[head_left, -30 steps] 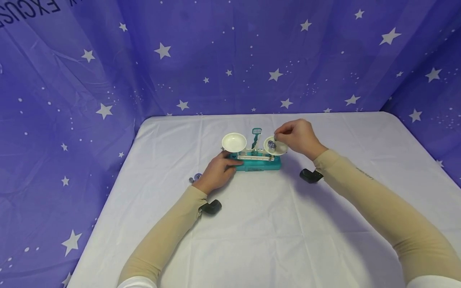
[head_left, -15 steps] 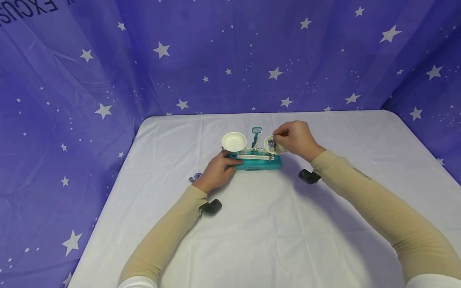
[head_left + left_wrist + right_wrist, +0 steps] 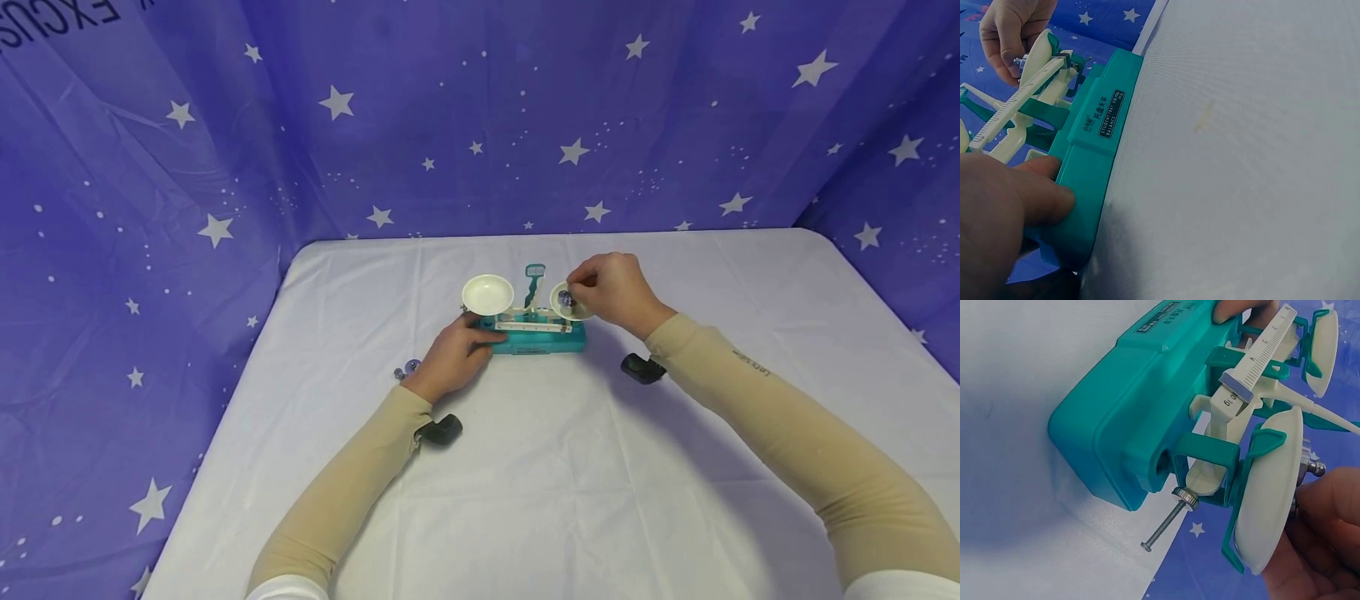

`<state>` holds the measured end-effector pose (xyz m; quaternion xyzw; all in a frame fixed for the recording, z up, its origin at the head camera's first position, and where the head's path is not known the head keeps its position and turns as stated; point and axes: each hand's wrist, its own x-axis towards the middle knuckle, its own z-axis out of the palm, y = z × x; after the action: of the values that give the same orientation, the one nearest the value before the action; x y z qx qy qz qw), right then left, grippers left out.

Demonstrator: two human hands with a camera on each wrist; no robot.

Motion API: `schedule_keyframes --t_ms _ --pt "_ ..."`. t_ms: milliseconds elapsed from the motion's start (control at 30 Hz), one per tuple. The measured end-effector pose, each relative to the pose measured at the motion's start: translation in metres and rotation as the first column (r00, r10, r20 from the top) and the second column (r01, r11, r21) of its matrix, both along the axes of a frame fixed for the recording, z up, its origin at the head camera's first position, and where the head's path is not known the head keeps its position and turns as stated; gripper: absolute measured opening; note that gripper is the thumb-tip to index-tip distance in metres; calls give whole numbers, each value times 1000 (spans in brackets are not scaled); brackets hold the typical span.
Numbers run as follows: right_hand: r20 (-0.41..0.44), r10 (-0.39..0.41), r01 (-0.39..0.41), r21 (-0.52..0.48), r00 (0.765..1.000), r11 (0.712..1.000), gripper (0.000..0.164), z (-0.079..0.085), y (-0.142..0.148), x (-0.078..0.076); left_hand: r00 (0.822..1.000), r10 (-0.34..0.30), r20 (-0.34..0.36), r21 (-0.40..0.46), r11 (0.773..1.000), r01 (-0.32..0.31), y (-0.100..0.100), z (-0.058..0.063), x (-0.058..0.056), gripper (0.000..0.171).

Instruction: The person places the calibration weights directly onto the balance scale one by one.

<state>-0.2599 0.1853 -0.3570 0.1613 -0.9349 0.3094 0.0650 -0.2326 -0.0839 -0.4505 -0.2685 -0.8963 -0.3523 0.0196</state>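
Note:
A green tray balance [image 3: 536, 342], marked "student tray balance" in the left wrist view, stands on the table with two white pans. My left hand [image 3: 450, 354] grips the left end of its base; the thumb [image 3: 1047, 199] lies on the green body. The left pan [image 3: 488, 307] holds nothing. In the right pan [image 3: 558, 312] stand several shiny metal weights [image 3: 566, 297], one with a knob showing in the right wrist view. My right hand [image 3: 617, 287] is over this pan, fingertips pinching a small metal weight [image 3: 1293, 509], mostly hidden by the pan and fingers.
More metal weights [image 3: 411, 367] lie on the white tablecloth [image 3: 540, 500], left of my left wrist. A metal adjusting screw [image 3: 1166, 525] juts from the balance's right end. A purple starry curtain [image 3: 480, 108] hangs behind and beside the table.
My right hand has shifted slightly left and down, closer to the weights in the right pan. My left hand stays on the base.

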Motion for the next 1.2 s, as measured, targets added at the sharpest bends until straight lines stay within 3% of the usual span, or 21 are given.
schedule_keyframes --t_ms 500,900,1200 --pt "41 -44 43 33 998 999 15 3 -4 1 1000 -11 1 -2 1000 11 0 0 -1 31" --pt "41 -31 30 31 999 999 16 2 -2 3 1000 -10 4 0 1000 10 0 2 0 32" --pt "-46 -32 33 22 998 999 16 8 16 8 1000 -8 11 -2 1000 8 0 2 0 32"
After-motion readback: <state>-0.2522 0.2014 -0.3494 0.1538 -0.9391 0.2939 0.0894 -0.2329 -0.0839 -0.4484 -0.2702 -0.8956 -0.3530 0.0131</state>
